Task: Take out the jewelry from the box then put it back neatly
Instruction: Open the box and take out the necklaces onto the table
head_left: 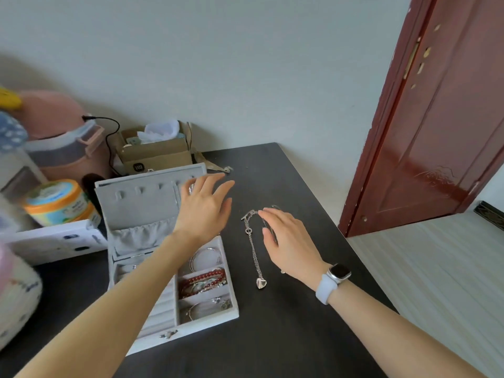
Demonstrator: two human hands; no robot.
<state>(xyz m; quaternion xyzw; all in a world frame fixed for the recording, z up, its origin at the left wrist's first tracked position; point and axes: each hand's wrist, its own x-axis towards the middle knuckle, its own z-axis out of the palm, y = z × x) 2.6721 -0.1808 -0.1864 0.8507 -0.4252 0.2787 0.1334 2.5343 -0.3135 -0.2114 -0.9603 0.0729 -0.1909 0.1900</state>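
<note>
A grey velvet jewelry box (152, 271) stands open on the dark table (286, 336), its lid (141, 197) upright at the back. Its right compartments hold a silver bangle (204, 256), red bead bracelets (203, 282) and small silver pieces (210, 305). A silver necklace with a heart pendant (255, 252) lies stretched out on the table right of the box. My left hand (206, 208) hovers with spread, straight fingers over the box's right rear corner. My right hand (289, 241), a watch on its wrist, lies open just right of the necklace, fingertips at the clasp end.
Behind the box sit a cardboard box with tissue (156, 151), a pink lidded container (62, 143) with a black cable, and an orange-rimmed tub (58, 200). A white flat box (54, 238) lies at left. A red-brown door (436, 118) stands beyond the table's right edge.
</note>
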